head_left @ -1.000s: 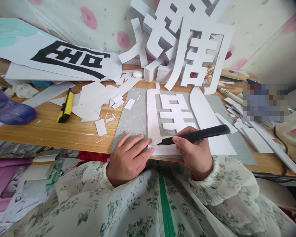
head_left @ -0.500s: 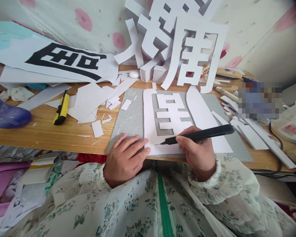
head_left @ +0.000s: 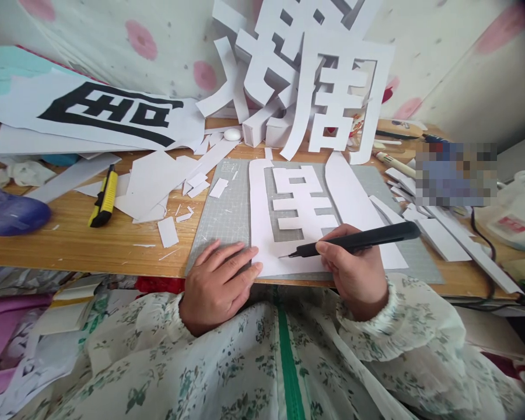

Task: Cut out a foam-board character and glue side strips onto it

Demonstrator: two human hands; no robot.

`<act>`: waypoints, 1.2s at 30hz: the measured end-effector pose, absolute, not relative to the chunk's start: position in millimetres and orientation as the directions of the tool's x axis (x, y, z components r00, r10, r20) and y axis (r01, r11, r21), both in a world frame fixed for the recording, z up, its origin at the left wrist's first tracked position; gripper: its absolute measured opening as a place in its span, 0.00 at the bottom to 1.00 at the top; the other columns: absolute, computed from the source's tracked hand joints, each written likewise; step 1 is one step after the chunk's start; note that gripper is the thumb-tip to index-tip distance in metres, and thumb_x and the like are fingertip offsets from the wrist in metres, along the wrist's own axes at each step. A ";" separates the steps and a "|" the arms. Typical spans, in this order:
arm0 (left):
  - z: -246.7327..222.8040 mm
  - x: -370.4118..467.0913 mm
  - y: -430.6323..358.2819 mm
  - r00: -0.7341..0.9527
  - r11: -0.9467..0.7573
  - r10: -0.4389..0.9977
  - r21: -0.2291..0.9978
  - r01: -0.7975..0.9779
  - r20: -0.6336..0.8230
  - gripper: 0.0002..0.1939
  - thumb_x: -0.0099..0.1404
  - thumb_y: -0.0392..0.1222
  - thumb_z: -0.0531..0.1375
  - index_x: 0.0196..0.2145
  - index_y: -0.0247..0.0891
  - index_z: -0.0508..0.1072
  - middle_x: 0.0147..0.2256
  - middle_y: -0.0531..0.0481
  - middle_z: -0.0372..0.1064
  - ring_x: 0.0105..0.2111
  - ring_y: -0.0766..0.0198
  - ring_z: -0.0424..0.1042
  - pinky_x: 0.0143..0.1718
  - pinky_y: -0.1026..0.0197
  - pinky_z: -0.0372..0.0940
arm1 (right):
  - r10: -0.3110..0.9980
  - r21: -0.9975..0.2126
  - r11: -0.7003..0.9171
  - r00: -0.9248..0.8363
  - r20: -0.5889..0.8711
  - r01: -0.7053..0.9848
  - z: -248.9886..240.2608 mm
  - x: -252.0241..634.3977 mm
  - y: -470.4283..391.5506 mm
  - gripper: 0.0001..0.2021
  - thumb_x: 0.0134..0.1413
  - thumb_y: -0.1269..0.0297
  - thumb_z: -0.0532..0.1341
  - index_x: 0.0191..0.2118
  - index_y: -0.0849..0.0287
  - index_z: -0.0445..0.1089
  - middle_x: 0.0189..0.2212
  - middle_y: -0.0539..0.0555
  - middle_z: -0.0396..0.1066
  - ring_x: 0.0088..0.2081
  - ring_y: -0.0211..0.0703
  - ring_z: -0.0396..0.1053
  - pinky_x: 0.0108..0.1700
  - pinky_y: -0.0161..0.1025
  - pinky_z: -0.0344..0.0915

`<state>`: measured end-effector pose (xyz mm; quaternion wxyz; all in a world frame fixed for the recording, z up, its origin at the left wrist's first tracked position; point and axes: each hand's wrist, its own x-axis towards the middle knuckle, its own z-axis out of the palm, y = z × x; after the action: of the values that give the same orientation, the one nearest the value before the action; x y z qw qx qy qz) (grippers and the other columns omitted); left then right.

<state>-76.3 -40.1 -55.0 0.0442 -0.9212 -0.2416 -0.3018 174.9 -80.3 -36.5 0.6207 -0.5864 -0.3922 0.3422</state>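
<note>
My right hand [head_left: 354,271] grips a black pen-like knife [head_left: 363,238], its thin tip pointing left over the lower part of a white board [head_left: 262,221] with shapes cut out of it. My left hand [head_left: 221,286] lies flat with fingers spread, its fingertips on the board's lower left corner. Under the board is a grey cutting mat [head_left: 219,216] with a printed grid. A white cut piece [head_left: 304,204] with several bars shows in the opening of the board.
White 3D characters [head_left: 301,87] stand behind the mat. A yellow and black box cutter [head_left: 104,198], board scraps [head_left: 153,181] and a sheet with a black character [head_left: 17,111] are on the left. More strips [head_left: 446,239] lie right, near a plastic container [head_left: 514,210].
The knife and my right hand have moved slightly right relative to the board. My left hand stays at the board's corner. The whole view has shifted a little.
</note>
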 end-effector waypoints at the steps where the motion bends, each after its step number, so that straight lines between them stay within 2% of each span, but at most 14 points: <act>1: -55.0 -76.3 -40.0 0.701 -0.879 0.418 0.063 0.472 0.578 0.14 0.64 0.33 0.60 0.46 0.40 0.77 0.51 0.45 0.78 0.50 0.47 0.75 0.54 0.39 0.63 | 0.882 -0.997 0.076 0.464 0.082 0.031 -36.5 175.6 -80.7 0.12 0.40 0.59 0.72 0.24 0.57 0.70 0.15 0.45 0.63 0.19 0.36 0.59 0.21 0.36 0.55; 16: -53.3 -76.3 -39.5 0.706 -0.877 0.417 0.048 0.479 0.572 0.14 0.64 0.32 0.60 0.46 0.41 0.77 0.51 0.46 0.78 0.51 0.48 0.75 0.55 0.40 0.63 | 0.881 -0.996 0.067 0.472 0.032 -0.056 -39.1 195.5 -85.7 0.09 0.42 0.64 0.72 0.25 0.57 0.71 0.13 0.42 0.59 0.16 0.33 0.53 0.19 0.35 0.49; 26: -54.0 -77.2 -38.1 0.719 -0.885 0.390 0.019 0.465 0.575 0.14 0.64 0.31 0.60 0.46 0.40 0.76 0.50 0.44 0.78 0.50 0.46 0.75 0.53 0.39 0.65 | 0.881 -0.996 0.064 0.472 0.027 -0.063 -38.2 207.1 -88.4 0.09 0.41 0.65 0.73 0.25 0.57 0.71 0.13 0.42 0.60 0.16 0.33 0.53 0.19 0.35 0.49; 36: -56.5 -79.0 -37.8 0.714 -0.882 0.406 0.040 0.469 0.570 0.16 0.63 0.31 0.60 0.48 0.41 0.76 0.51 0.44 0.78 0.52 0.48 0.74 0.57 0.40 0.63 | 0.891 -0.998 0.043 0.454 0.014 -0.053 -35.9 222.9 -90.4 0.10 0.39 0.64 0.72 0.24 0.57 0.71 0.13 0.42 0.60 0.16 0.33 0.54 0.19 0.35 0.49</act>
<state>-79.0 -37.8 -56.5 0.0539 -0.9243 -0.2368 -0.2944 222.9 -90.4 -35.9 0.6253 -0.5795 -0.3613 0.3776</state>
